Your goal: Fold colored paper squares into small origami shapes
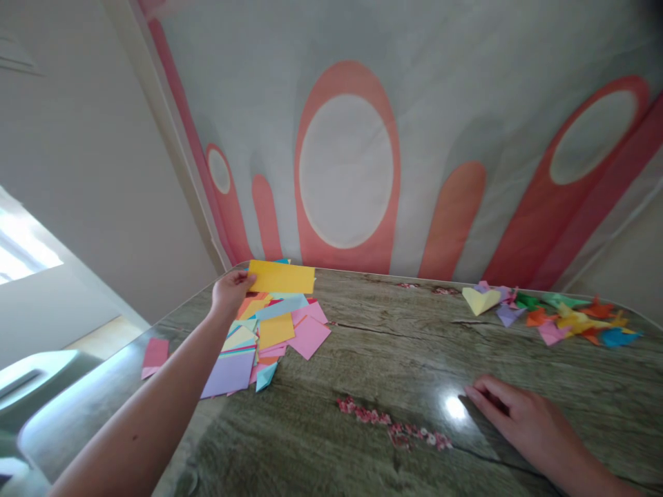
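At the far left of the table, my left hand (231, 290) pinches the left end of a yellow sheet of origami paper (284, 277), raised over a heap of coloured paper. That heap holds a lilac sheet (229, 374), a pink sheet (309, 336), a smaller yellow-orange sheet (276, 330) and a folded turquoise piece (266, 377). My right hand (523, 421) rests on the tabletop at the right, its fingers loosely bent and the thumb apart from them. Nothing shows in it.
Folded paper figures in several colours (574, 319) lie at the far right, beside a pale yellow paper heart (481, 301). A red and pink paper (155, 355) lies near the left edge of the wood-patterned table (394, 359). A wall with pink shapes (347, 259) stands behind.
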The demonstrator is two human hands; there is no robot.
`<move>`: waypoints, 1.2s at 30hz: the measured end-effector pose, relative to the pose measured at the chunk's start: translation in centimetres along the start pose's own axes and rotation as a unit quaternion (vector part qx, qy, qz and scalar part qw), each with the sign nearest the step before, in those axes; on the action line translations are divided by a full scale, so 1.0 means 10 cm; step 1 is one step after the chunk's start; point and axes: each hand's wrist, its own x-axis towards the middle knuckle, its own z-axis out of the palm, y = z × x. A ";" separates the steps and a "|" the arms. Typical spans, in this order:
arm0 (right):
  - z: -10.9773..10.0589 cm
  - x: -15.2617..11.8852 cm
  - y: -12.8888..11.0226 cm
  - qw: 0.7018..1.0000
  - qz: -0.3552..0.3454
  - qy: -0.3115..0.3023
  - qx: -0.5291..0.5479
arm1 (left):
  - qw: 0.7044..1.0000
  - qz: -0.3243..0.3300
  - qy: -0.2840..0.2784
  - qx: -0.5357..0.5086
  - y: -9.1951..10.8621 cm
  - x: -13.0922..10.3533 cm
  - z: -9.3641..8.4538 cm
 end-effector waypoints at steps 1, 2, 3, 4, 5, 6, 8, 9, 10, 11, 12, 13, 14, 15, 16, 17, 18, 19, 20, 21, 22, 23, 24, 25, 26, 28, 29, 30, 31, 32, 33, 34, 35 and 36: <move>-0.01 0.00 -0.01 1.000 -0.002 0.002 0.002 | 0.999 -0.015 0.028 -0.006 -0.04 0.03 -0.11; -0.02 0.00 -0.03 1.000 -0.004 0.006 0.005 | 0.998 -0.031 0.054 -0.012 -0.09 0.05 -0.22; -0.03 0.01 -0.04 1.000 -0.006 0.010 0.007 | 0.996 -0.047 0.073 -0.018 -0.13 0.05 -0.33; -0.04 0.01 -0.06 1.000 -0.007 0.013 0.009 | 0.994 -0.063 0.082 -0.024 -0.16 0.04 -0.43; -0.05 0.01 -0.07 1.000 -0.007 0.016 0.009 | 0.993 -0.077 0.083 -0.031 -0.19 0.01 -0.51; -0.06 0.01 -0.08 1.000 -0.006 0.018 0.009 | 0.992 -0.088 0.077 -0.040 -0.22 -0.03 -0.56; -0.07 0.02 -0.09 1.000 -0.004 0.019 0.005 | 0.991 -0.111 0.039 -0.059 -0.22 -0.15 -0.58; -0.07 0.02 -0.09 1.000 -0.003 0.018 0.003 | 0.990 -0.120 0.012 -0.070 -0.21 -0.22 -0.55; -0.06 0.01 -0.08 1.000 -0.003 0.015 0.000 | 0.988 -0.128 -0.021 -0.080 -0.18 -0.30 -0.48; -0.05 0.01 -0.07 1.000 -0.003 0.011 -0.003 | 0.985 -0.136 -0.057 -0.087 -0.13 -0.39 -0.39; -0.05 0.01 -0.05 1.000 -0.003 0.006 -0.005 | 0.981 -0.141 -0.096 -0.093 -0.08 -0.48 -0.28; -0.04 0.01 -0.03 1.000 -0.005 0.001 -0.005 | 0.976 -0.145 -0.133 -0.097 -0.03 -0.59 -0.15; -0.04 0.00 -0.01 1.000 -0.007 -0.005 -0.004 | 0.969 -0.148 -0.171 -0.099 0.03 -0.72 0.01; -0.03 0.00 0.01 1.000 -0.012 -0.006 0.000 | 0.962 -0.151 -0.205 -0.101 0.08 -0.85 0.17; -0.03 0.00 0.03 1.000 -0.017 0.002 0.006 | 0.954 -0.156 -0.236 -0.101 0.13 -1.00 0.34; -0.03 0.00 0.04 0.999 -0.024 0.020 0.013 | 0.947 -0.159 -0.261 -0.100 0.16 -1.15 0.51; -0.04 0.00 0.05 0.998 -0.034 0.048 0.019 | 0.939 -0.161 -0.289 -0.097 0.18 -1.30 0.68; -0.05 0.00 0.04 0.995 -0.047 0.085 0.023 | 0.930 -0.155 -0.324 -0.082 0.20 -1.45 0.84; -0.06 0.00 0.03 0.991 -0.064 0.119 0.021 | 0.922 -0.149 -0.351 -0.070 0.20 -1.59 0.98; -0.07 -0.01 0.00 0.985 -0.094 0.145 0.017 | 0.915 -0.147 -0.371 -0.062 0.20 -1.72 1.11; -0.08 -0.01 -0.04 0.978 -0.132 0.160 0.014 | 0.910 -0.147 -0.383 -0.060 0.19 -1.83 1.21; -0.09 -0.01 -0.08 0.971 -0.174 0.164 0.010 | 0.902 -0.149 -0.400 -0.058 0.18 -1.93 1.30; -0.10 -0.02 -0.12 0.968 -0.208 0.141 0.004 | 0.893 -0.150 -0.422 -0.057 0.16 -2.00 1.36; -0.10 -0.02 -0.17 0.966 -0.233 0.113 -0.001 | 0.881 -0.150 -0.445 -0.055 0.14 -2.06 1.41; -0.10 -0.03 -0.21 0.964 -0.253 0.080 -0.006 | 0.873 -0.146 -0.462 -0.050 0.13 -2.10 1.44; -0.09 -0.03 -0.26 0.962 -0.271 0.019 -0.014 | 0.868 -0.138 -0.474 -0.046 0.09 -2.15 1.47; -0.09 -0.03 -0.28 0.963 -0.270 0.004 -0.014 | 0.870 -0.137 -0.471 -0.052 0.07 -2.17 1.47; -0.08 -0.04 -0.30 0.964 -0.265 -0.002 -0.015 | 0.871 -0.141 -0.466 -0.063 0.05 -2.19 1.46; -0.09 -0.05 -0.31 0.965 -0.261 0.000 -0.015 | 0.873 -0.146 -0.459 -0.074 0.04 -2.20 1.46; -0.09 -0.06 -0.33 0.966 -0.257 0.006 -0.017 | 0.874 -0.156 -0.453 -0.084 0.03 -2.22 1.45; -0.09 -0.08 -0.35 0.967 -0.255 0.009 -0.021 | 0.874 -0.168 -0.447 -0.093 0.03 -2.23 1.45; -0.09 -0.10 -0.38 0.966 -0.257 0.011 -0.027 | 0.874 -0.180 -0.441 -0.101 0.03 -2.25 1.44; -0.09 -0.12 -0.40 0.965 -0.260 0.007 -0.033 | 0.872 -0.194 -0.436 -0.111 0.04 -2.26 1.43; -0.09 -0.14 -0.43 0.963 -0.267 0.005 -0.039 | 0.869 -0.207 -0.431 -0.122 0.05 -2.28 1.43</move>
